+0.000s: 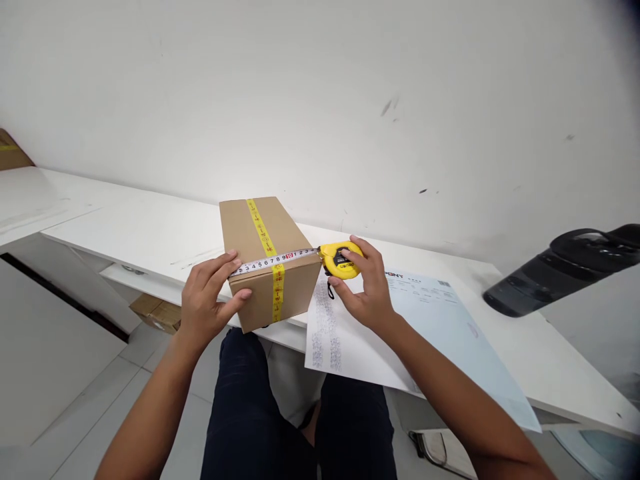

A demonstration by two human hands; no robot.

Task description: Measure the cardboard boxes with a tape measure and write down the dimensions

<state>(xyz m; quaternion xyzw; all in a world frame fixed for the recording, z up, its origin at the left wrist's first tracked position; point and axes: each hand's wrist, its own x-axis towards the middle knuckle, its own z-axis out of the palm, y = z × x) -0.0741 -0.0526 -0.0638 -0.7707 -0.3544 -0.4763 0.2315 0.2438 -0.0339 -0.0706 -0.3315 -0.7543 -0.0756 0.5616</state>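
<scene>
A brown cardboard box (295, 223) with yellow printed tape stands on the white desk, its near end reaching the front edge. Across the top of its near edge stretches the white blade of a tape measure (345, 261), with a red 10 mark near the middle. My right hand (367, 287) is closed around the yellow case, just off the box's right corner. At the left corner, my left hand (213, 287) pinches the blade's end against the box, fingers on top and thumb on the front face. The blade's very tip is hidden under the fingers.
Printed papers (425, 320) lie right of the box, overhanging the desk's front edge. A dark bottle (555, 273) stands at the right. Another carton (13, 152) sits at far left, and a small carton (156, 312) is below the desk (145, 210). The wall rises behind.
</scene>
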